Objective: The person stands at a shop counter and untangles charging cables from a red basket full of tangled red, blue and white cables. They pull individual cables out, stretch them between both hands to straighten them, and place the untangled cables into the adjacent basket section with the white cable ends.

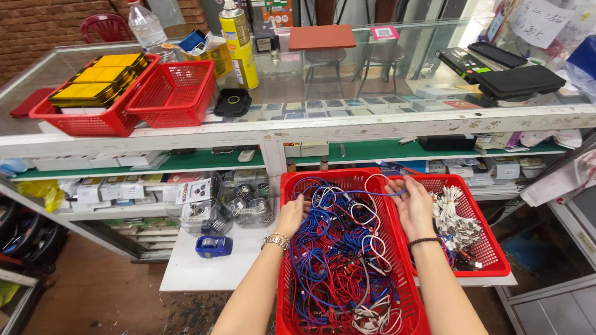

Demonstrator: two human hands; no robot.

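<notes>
A large red plastic basket [287,291] in front of me holds a tangle of blue, red and white cables [338,260]. My left hand [292,214], with a metal bracelet at the wrist, reaches into the tangle at the basket's left side, fingers closed around cables. My right hand [411,201], with a dark band at the wrist, pinches a blue cable [366,193] lifted over the far end of the basket. A smaller red basket [490,263] to the right holds bundled white cables [452,217].
A blue tape dispenser [213,246] sits on the white shelf [192,276] left of the basket. A glass counter [347,93] beyond carries two red baskets [174,93], a yellow spray can [239,43], a water bottle [148,28] and black cases [518,80]. Shelves of small boxes lie below.
</notes>
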